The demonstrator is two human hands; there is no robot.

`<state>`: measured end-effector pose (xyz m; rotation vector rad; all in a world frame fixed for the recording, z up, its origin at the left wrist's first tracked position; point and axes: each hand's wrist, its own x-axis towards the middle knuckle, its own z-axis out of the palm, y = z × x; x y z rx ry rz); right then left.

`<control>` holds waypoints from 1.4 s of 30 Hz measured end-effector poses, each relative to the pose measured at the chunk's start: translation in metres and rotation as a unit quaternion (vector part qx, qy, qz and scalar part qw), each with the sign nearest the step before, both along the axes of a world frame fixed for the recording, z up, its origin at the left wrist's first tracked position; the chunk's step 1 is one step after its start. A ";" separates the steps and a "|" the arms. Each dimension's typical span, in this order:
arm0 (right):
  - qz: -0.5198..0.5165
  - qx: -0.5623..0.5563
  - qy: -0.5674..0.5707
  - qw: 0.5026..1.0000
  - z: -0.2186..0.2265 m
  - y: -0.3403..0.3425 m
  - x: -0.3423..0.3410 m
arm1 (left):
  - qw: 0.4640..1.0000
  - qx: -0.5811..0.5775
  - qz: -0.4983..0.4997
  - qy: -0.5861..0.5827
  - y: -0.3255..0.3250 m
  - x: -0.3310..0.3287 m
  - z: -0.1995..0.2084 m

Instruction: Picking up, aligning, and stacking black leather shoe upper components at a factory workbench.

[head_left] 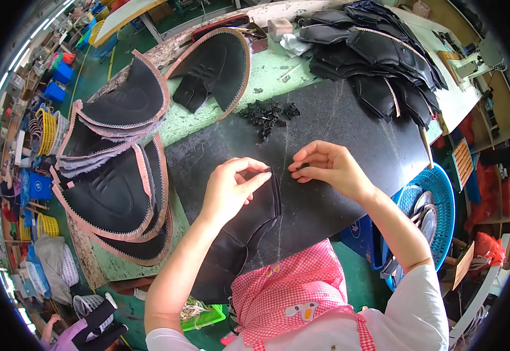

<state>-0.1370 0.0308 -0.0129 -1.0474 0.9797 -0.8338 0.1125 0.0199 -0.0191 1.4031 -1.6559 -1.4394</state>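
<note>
My left hand [231,186] pinches the upper corner of a black leather piece [258,217] between thumb and fingertips. The rest of that piece hangs down toward my lap over the near edge of a dark work mat [325,126]. A short way to the right, my right hand [336,168] is closed in a pinch on a small black scrap [303,167], apart from the leather piece. Beyond both hands, a heap of small black scraps [266,117] lies on the mat.
Black curved panels [120,193] with pinkish zigzag-stitched edges overlap at the left; another [231,58] lies farther back. Black leather pieces [378,55] are piled at the far right. A blue basket [442,205] stands right of the table, a green tray [205,319] below it.
</note>
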 end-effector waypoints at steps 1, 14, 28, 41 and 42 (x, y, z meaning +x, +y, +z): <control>0.001 0.000 0.002 1.000 -0.001 0.000 0.000 | 1.000 0.002 0.010 0.017 0.000 0.000 -0.001; 0.042 -0.024 0.055 0.997 0.003 -0.008 0.021 | 0.998 -0.067 0.020 -0.003 0.010 -0.005 -0.005; 0.016 -0.166 0.199 0.966 0.012 -0.014 0.029 | 0.997 -0.076 0.027 -0.001 0.012 -0.006 -0.006; 0.107 -0.276 0.339 0.893 0.038 -0.009 0.038 | 0.993 -0.111 0.033 0.032 0.007 -0.010 -0.005; 0.118 -0.290 0.360 0.879 0.041 -0.013 0.040 | 0.992 -0.114 0.042 0.019 0.009 -0.007 -0.004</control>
